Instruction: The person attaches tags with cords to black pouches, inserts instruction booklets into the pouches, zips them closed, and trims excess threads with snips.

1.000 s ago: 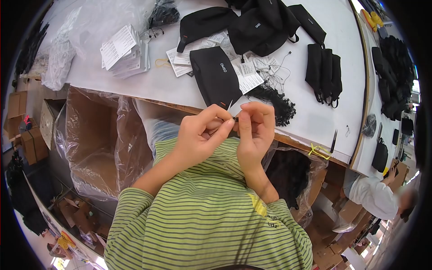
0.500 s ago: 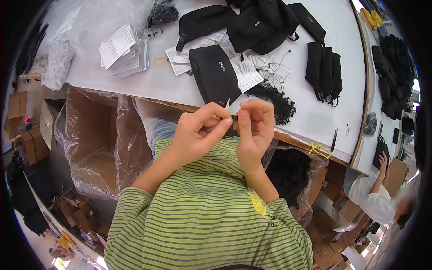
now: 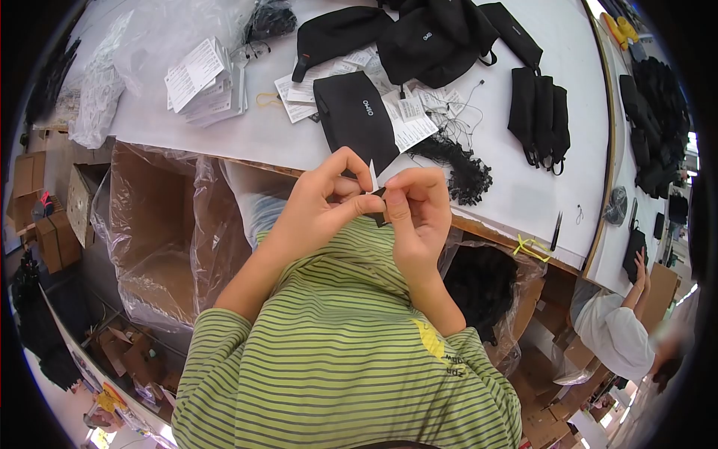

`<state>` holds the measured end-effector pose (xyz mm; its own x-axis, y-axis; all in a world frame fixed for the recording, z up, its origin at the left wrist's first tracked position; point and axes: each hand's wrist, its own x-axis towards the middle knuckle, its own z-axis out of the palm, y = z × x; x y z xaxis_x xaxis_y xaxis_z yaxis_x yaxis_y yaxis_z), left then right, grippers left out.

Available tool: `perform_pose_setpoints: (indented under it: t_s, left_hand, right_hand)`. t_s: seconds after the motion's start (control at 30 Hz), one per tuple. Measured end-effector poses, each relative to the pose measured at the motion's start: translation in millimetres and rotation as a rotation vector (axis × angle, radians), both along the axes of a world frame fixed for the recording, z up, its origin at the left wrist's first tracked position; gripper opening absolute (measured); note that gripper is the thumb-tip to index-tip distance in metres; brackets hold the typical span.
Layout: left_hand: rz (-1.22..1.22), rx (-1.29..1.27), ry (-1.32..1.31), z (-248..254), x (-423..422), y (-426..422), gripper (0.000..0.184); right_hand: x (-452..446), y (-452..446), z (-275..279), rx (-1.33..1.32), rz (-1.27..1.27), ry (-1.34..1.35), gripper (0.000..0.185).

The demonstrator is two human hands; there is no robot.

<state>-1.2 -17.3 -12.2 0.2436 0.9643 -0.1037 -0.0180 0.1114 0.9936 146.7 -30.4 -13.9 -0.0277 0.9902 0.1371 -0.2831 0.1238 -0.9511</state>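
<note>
- Head view: my left hand (image 3: 318, 206) and right hand (image 3: 420, 213) both pinch a small black piece (image 3: 380, 218), near the table (image 3: 262, 138).
- A loose pinch could drop it.
- The pale point (image 3: 372, 174) (blade or paper, I cannot tell) could nick me if it slips.

One small black piece (image 3: 379, 218) and one white tip (image 3: 373, 173) are held between one left hand (image 3: 321, 200) and one right hand (image 3: 419, 213); three slim pouches (image 3: 542, 116) and one neat leaflet stack (image 3: 206, 82) are seen on the worktop (image 3: 583, 112).
</note>
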Motion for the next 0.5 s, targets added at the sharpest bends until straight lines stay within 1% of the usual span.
perform_pose_setpoints:
  t_s: [0.03,0.1,0.13,0.2,0.23,0.27,0.33,0.37,0.43,0.47,0.5]
  left_hand:
    - [0.002,-0.013,-0.031,-1.9,0.3,-0.1,0.015]
    - [-0.065,-0.014,0.137,5.5,0.7,-2.7,0.015]
    - [-0.099,-0.014,0.222,8.7,0.9,-4.9,0.015]
    - [-0.261,0.239,0.432,6.1,3.9,-10.6,0.017]
    - [-0.341,0.364,0.539,2.8,6.3,-15.0,0.018]
    - [-0.393,0.446,0.558,-3.8,9.8,-20.3,0.018]
    - [-0.495,0.620,0.595,-14.2,16.2,-26.4,0.019]
    - [-0.555,0.572,0.607,-12.1,15.3,-27.4,0.019]
    - [-0.403,0.589,0.553,-11.4,8.4,-20.7,0.020]
    - [-0.326,0.591,0.524,-11.8,4.2,-17.8,0.020]
    - [-0.174,0.529,0.523,-11.8,-1.1,-12.6,0.020]
  right_hand:
    - [2.1,2.8,4.2,-0.050,0.047,-0.037,0.008]
    - [13.2,14.9,14.1,-0.145,0.137,-0.112,0.008]
    - [18.9,22.8,12.9,-0.064,0.129,-0.249,0.010]
    - [24.5,45.8,8.7,0.104,0.117,-0.521,0.015]
    - [18.9,56.1,8.8,0.153,0.177,-0.653,0.024]
    - [12.6,61.6,-2.6,0.250,0.186,-0.831,0.028]
    - [0.8,62.4,-31.5,0.519,0.046,-1.237,0.029]
    - [1.3,62.5,-42.4,0.467,0.034,-1.232,0.028]
    - [1.9,67.3,-51.3,0.371,0.015,-1.218,0.025]
    - [6.3,68.8,-52.7,0.301,0.049,-1.173,0.024]
    - [11.6,69.3,-49.1,0.224,0.081,-1.127,0.022]
